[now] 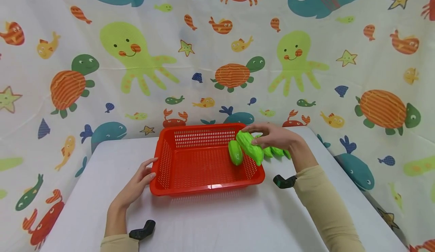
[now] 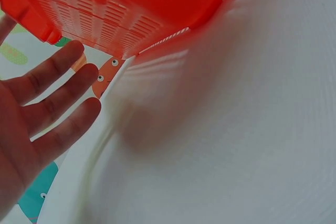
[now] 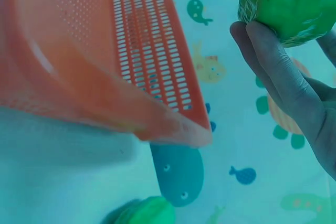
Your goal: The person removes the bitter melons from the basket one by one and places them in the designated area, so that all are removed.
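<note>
My right hand [image 1: 273, 135] grips a bright green, long, ridged vegetable [image 1: 250, 148] over the right end of a red plastic basket [image 1: 207, 189]. In the right wrist view, fingers and thumb hold this vegetable [image 3: 286, 3] by its sides, above the basket's rim [image 3: 173, 124]. A second green vegetable [image 1: 235, 152] lies inside the basket at the right. My left hand [image 1: 137, 180] is at the basket's left rim, its fingertips right at the edge. The left wrist view shows that hand [image 2: 47, 98] with fairly straight, spread fingers beside the basket wall [image 2: 105, 19].
Several more green vegetables [image 1: 276, 152] lie on the white table [image 1: 217, 225] to the right of the basket, partly behind my right hand and forearm. A cloth with printed sea animals [image 1: 204, 74] hangs behind the table. Both wrists carry small black devices [image 1: 284, 181].
</note>
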A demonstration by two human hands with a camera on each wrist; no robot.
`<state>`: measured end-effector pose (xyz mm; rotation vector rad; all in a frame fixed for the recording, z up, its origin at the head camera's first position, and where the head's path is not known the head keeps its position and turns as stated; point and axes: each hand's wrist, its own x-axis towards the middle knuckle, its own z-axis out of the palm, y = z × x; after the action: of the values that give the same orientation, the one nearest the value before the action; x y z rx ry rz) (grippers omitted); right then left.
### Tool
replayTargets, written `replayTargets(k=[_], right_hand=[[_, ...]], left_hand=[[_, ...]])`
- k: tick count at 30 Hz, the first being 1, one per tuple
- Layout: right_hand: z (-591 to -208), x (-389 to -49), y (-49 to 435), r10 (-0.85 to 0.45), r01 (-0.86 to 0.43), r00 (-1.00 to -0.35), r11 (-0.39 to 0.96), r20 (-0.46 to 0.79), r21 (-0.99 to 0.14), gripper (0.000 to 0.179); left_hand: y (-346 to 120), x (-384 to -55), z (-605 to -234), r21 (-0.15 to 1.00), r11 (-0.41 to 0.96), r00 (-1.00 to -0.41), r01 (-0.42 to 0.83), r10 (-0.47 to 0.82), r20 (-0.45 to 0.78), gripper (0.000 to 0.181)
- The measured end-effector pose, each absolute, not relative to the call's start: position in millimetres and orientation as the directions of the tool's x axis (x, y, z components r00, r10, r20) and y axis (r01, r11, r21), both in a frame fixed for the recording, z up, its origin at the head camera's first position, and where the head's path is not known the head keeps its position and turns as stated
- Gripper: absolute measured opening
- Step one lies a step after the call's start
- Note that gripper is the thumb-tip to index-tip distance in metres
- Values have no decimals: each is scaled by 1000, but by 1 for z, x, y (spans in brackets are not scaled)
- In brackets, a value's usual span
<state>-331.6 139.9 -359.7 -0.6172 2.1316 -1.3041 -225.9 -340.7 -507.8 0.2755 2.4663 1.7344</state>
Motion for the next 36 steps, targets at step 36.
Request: replayTargets(k=[36], right_hand=[[-431,-283,254,-487,42,-854,282,-180,-959,54]], left_hand=[[-332,-220,-514,932,356,-981,70,192,1,61]])
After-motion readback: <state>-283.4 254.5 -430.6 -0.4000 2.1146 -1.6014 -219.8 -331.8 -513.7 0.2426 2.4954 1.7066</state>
